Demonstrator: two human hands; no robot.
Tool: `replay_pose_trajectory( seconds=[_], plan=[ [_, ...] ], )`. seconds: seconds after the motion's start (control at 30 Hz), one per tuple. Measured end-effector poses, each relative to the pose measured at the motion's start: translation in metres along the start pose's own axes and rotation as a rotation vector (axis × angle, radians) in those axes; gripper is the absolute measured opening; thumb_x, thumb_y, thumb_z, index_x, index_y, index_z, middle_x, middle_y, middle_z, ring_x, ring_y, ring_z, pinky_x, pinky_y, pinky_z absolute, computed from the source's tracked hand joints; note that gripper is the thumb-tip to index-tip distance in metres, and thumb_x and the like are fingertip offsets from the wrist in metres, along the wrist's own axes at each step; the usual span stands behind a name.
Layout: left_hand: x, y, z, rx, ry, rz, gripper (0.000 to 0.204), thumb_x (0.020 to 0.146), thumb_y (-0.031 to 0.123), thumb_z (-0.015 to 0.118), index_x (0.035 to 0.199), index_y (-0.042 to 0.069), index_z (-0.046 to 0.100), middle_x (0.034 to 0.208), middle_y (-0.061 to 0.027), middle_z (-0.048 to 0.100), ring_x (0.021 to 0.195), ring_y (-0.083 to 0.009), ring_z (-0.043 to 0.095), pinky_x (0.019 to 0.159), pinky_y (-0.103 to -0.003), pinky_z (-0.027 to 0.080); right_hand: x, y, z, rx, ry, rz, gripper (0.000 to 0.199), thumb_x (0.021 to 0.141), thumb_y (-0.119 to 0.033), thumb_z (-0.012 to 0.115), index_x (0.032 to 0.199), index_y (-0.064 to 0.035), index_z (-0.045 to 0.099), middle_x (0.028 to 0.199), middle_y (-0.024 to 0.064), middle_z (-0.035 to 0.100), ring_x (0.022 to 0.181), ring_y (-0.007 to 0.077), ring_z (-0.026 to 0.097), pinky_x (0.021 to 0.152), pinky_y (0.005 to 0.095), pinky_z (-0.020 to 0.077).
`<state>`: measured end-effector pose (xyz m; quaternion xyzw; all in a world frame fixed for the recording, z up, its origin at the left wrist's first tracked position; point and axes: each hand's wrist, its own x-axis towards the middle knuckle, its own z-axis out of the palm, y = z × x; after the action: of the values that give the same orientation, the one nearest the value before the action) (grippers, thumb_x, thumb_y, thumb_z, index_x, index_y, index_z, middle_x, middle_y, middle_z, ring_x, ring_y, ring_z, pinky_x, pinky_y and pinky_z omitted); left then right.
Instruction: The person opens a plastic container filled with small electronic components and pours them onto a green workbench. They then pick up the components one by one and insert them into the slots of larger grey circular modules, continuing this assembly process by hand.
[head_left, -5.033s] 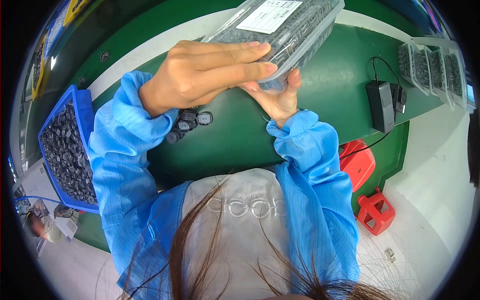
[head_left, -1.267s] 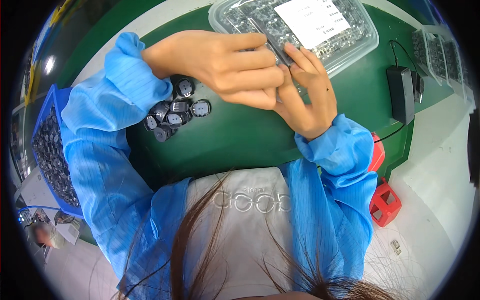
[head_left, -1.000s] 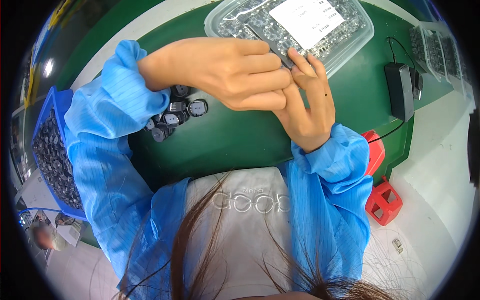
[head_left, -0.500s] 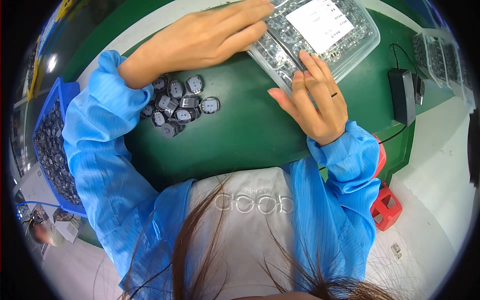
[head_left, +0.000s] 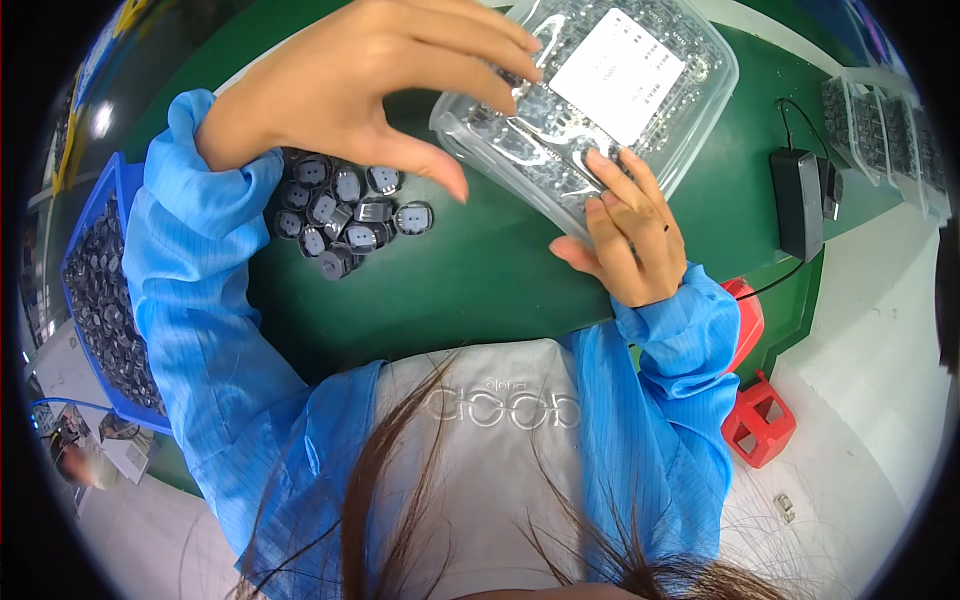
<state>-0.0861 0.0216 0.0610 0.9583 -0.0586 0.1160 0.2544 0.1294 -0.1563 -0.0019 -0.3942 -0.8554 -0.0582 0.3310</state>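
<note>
A clear plastic box [head_left: 500, 175] stands at the far middle, tilted to the view. Inside it lies a transparent bag [head_left: 545, 145] of small shiny metal-looking parts, with a white label [head_left: 618, 75] on top. My left hand [head_left: 365, 85] is over the box's left side, fingers spread and thumb stretched out, holding nothing; some fingertips overlap the bag, and contact is unclear. My right hand [head_left: 635, 240] rests at the box's near corner. Its fingers lie apart on the bag's edge, with the thumb outside the rim. Several dark round parts with pale grey faces [head_left: 322, 207] lie beneath my left wrist.
A blue bin [head_left: 130, 185] full of dark parts stands at the left. On the green table [head_left: 470, 290], a black power adapter [head_left: 797, 205] with a cable sits at the right, near clear trays [head_left: 870, 125] of parts. A red stool [head_left: 760, 420] is below.
The box and its bag have shifted left and slightly nearer. My left hand has moved left, its thumb now spread wide. My right hand has come slightly nearer, still on the bag's edge.
</note>
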Motion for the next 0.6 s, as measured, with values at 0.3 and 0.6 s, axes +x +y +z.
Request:
replay_pose_trajectory(
  seconds=[0.3, 0.6],
  plan=[
    [-0.003, 0.005, 0.014, 0.248, -0.026, 0.079, 0.045, 0.068, 0.020, 0.067, 0.110, 0.003, 0.063, 0.119, -0.0106, 0.060, 0.111, -0.0272, 0.057, 0.088, -0.036, 0.049, -0.021, 0.020, -0.016, 0.142, -0.065, 0.030, 0.039, 0.067, -0.020, 0.078, 0.084, 0.0078, 0.056, 0.087, 0.0130, 0.045, 0.104, 0.0386, 0.058, 0.094, 0.0625, 0.0391],
    [0.013, 0.019, 0.016, 0.440, -0.020, 0.212, 0.042, 0.068, 0.018, 0.071, 0.106, 0.002, 0.064, 0.112, -0.0099, 0.063, 0.096, -0.0224, 0.064, 0.074, -0.031, 0.055, -0.031, 0.024, -0.024, 0.100, -0.038, 0.095, 0.039, 0.074, -0.030, 0.069, 0.086, 0.0047, 0.056, 0.090, 0.0128, 0.047, 0.105, 0.0363, 0.059, 0.097, 0.0612, 0.0365]
  ],
)
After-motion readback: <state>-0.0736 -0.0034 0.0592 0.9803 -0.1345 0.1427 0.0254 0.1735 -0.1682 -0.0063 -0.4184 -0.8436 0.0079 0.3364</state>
